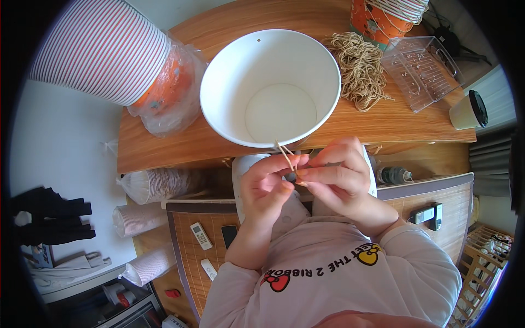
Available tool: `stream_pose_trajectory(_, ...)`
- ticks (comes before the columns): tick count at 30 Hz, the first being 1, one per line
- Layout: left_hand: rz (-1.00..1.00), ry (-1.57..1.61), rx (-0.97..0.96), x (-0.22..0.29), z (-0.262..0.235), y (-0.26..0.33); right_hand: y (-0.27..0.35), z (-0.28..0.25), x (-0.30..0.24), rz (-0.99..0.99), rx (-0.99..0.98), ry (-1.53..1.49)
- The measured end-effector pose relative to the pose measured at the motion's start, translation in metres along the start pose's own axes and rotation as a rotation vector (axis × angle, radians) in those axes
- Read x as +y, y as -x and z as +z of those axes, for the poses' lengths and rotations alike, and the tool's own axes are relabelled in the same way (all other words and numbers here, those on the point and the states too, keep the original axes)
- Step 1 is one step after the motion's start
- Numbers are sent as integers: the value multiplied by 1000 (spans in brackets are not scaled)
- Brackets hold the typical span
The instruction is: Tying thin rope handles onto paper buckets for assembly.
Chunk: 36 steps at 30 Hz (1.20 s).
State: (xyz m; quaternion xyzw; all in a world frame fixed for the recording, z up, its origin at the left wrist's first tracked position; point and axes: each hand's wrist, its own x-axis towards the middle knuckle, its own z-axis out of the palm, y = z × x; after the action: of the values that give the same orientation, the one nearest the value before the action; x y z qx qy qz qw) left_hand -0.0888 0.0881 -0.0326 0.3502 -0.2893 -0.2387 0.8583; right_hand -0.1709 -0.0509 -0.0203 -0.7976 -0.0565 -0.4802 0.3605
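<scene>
A large white paper bucket (pixel 229 82) stands upright at the table's near edge, its open top facing me, with a small hole near the far rim. A thin beige cord (pixel 285 153) runs from the bucket's near rim down to my fingers. My left hand (pixel 266 187) has its index finger against the cord and its thumb bent below. Fingertips of my right hand (pixel 343 174) pinch together at the cord's lower end, just beside the left fingers. The exact grip on the cord's end is partly hidden by the fingers.
Right of the bucket lie a heap of beige cords (pixel 358 68), a clear plastic tray (pixel 421 71) with small bits and a black-lidded cup (pixel 465 112). Orange buckets (pixel 383 24) stand behind. A tall bucket stack (pixel 104 52), partly in plastic, leans at left. Bagged stacks (pixel 158 186) sit below.
</scene>
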Motion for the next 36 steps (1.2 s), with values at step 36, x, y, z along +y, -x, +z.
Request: stream_pose_trajectory(36,239,-654,25,3,-10,5,0,11,2,74,-113,-92)
